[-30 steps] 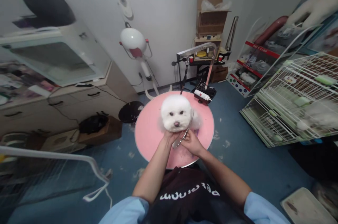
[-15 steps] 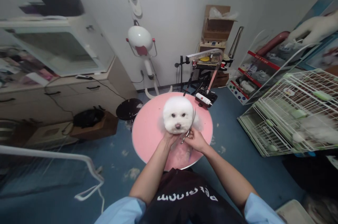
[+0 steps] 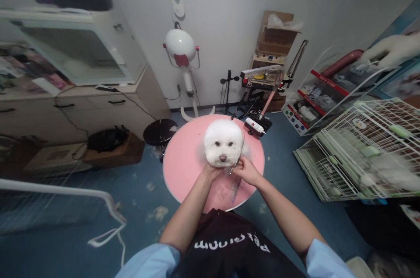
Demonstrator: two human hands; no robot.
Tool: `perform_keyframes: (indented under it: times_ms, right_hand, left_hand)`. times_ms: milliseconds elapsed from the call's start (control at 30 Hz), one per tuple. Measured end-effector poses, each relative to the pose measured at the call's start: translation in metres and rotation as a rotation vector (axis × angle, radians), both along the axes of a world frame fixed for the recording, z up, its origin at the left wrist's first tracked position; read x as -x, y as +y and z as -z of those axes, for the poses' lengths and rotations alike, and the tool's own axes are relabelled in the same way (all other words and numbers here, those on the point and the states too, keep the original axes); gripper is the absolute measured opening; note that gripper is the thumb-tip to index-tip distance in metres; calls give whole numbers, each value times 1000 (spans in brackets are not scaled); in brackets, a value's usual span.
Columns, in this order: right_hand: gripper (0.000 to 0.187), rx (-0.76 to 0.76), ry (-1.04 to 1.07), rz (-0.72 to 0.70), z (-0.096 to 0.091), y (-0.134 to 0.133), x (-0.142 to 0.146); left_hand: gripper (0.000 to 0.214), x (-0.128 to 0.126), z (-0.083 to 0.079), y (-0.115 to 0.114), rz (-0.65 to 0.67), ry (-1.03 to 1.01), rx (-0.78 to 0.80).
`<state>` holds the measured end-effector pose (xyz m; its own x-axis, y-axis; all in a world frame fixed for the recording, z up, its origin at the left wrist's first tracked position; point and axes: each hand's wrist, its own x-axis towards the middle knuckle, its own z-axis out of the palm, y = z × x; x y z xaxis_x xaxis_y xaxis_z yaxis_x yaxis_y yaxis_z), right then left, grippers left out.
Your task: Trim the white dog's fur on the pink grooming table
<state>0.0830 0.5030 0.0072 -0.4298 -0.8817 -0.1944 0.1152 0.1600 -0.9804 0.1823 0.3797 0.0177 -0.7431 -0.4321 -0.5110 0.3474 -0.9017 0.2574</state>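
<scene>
A small white fluffy dog stands on a round pink table and faces me. My left hand is closed under the dog's chin and holds its fur there. My right hand grips a pair of silver scissors whose blades point up along the right side of the dog's head. A thin comb-like tool lies on the table just below my right hand. Clipped white fur lies on the table in front of me.
A metal arm with a leash rises at the table's far edge, with a white clipper beside it. A stand dryer is by the wall, a black stool to the left, wire cages to the right, cabinets at the left.
My right hand has risen with the scissors, whose blades now stand more upright by the dog's cheek. My head has tipped so the view sits a little lower in the room.
</scene>
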Motion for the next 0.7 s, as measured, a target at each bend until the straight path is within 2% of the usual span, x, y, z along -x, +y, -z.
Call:
perform_keyframes:
  times_ms: [133, 267, 367, 533, 633, 700]
  right_hand:
    - [34, -66, 99, -70, -12, 9, 12]
    - [27, -167, 542, -106, -42, 25, 28]
    - [23, -212, 822, -217, -73, 25, 41]
    - [26, -304, 881, -407, -112, 5, 61]
    - [27, -321, 891, -437, -124, -2, 71]
    - [28, -349, 873, -447, -129, -2, 76]
  left_hand:
    - [41, 2, -2, -1, -30, -10, 1]
    - [35, 2, 1, -3, -62, 19, -16]
    - [32, 2, 8, -6, -57, 6, -32]
    - [32, 3, 33, -11, -18, 62, 0]
    - [39, 4, 46, -14, -2, 76, 23]
    - [39, 4, 47, -14, -7, 116, 44]
